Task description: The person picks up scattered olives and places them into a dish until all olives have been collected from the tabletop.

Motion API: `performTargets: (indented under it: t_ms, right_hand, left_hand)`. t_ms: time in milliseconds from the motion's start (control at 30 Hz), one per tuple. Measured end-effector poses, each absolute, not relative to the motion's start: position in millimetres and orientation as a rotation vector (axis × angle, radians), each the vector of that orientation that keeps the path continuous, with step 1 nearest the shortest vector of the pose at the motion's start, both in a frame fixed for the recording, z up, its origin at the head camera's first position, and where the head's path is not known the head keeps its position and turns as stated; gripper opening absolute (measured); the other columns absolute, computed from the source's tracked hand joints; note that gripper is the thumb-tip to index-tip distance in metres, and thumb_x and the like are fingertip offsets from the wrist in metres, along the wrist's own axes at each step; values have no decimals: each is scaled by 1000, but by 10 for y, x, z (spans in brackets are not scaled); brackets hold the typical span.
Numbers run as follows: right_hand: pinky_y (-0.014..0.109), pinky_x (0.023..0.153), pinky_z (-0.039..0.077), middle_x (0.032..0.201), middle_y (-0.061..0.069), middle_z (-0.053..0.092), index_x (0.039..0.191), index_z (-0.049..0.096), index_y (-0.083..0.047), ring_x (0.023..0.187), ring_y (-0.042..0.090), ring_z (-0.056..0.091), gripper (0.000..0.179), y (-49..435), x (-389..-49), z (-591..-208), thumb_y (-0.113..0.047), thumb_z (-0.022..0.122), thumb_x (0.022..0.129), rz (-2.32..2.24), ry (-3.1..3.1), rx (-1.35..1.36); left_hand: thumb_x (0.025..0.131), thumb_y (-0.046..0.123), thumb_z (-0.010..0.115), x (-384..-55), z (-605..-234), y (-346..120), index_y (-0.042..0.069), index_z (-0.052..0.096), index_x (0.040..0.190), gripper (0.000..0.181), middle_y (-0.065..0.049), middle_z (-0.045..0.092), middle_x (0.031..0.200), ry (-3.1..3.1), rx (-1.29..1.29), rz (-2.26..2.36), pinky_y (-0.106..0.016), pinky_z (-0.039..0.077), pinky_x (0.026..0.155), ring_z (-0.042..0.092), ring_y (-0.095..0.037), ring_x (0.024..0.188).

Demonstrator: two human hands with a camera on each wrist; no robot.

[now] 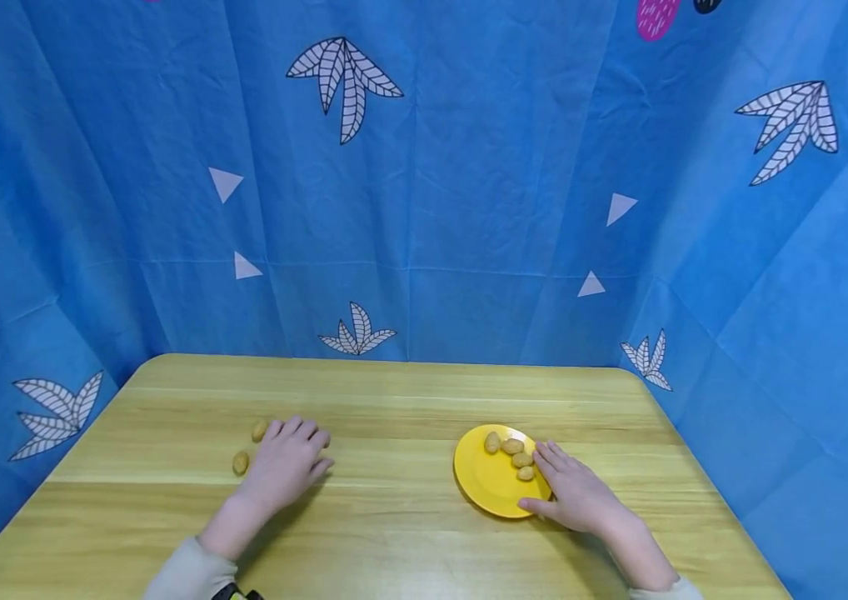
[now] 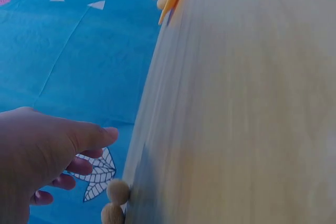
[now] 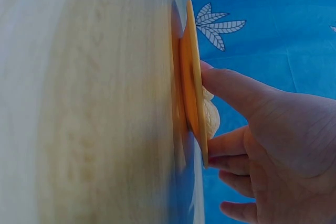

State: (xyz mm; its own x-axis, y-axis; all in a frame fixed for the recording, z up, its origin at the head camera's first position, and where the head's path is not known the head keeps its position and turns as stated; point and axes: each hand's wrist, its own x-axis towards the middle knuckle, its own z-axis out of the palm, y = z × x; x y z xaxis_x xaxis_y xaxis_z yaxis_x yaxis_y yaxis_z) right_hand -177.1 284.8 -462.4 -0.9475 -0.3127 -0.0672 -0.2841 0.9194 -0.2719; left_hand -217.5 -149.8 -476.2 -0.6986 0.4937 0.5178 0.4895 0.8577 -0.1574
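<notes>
My left hand [image 1: 287,467] hovers over the left part of the table, its fingers loosely bent and nothing between them. Just left of its fingertips lie two tan, oval, nut-like pieces, a far one [image 1: 260,431] and a nearer one [image 1: 241,462]; in the left wrist view, they sit below the thumb. My right hand [image 1: 577,493] is at the right rim of a round yellow plate [image 1: 480,479], with thumb and fingers spread and fairly straight over its edge. On the plate, several similar nut-like pieces [image 1: 512,447] lie close to those fingertips.
A light wooden table [image 1: 394,533] with rounded far corners carries everything. Blue cloth [image 1: 424,208] with white leaf and triangle prints hangs behind it and along both sides. A dark band [image 1: 232,593] circles the left wrist.
</notes>
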Motion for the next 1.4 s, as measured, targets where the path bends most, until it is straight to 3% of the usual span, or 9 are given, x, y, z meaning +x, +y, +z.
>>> performTargets:
  t_ms: [133,400,800,1400]
  right_hand:
    - [58,113,27,154,24,34,143,41,6,145,42,27,85,2844,-1772,-4618,-53,65,86,-404,2959,-448]
    - [57,114,27,154,24,33,143,41,5,145,42,26,85,2843,-1777,-4622,-53,65,86,-406,2949,-434]
    - [57,114,27,154,24,33,143,41,5,145,42,27,85,2845,-1764,-4619,-53,65,86,-411,2952,-439]
    - [56,113,29,152,26,36,142,42,7,143,42,30,86,2858,-1768,-4634,-55,64,86,-363,2978,-491]
  left_hand:
    - [76,33,81,-2176,-4741,-1535,15,65,90,28,-2,64,90,-2489,-665,18,-37,36,72,54,-23,84]
    - [75,36,82,-2211,-4738,-1601,18,55,76,33,-1,60,84,-2545,-582,48,-37,35,70,54,-22,82]
    - [75,40,81,-2248,-4759,-1631,13,66,89,34,-5,66,91,-2609,-494,66,-40,37,72,56,-26,86]
    - [72,32,84,-2315,-4768,-1565,13,60,78,31,-3,58,79,-2654,-441,86,-37,34,70,50,-22,77]
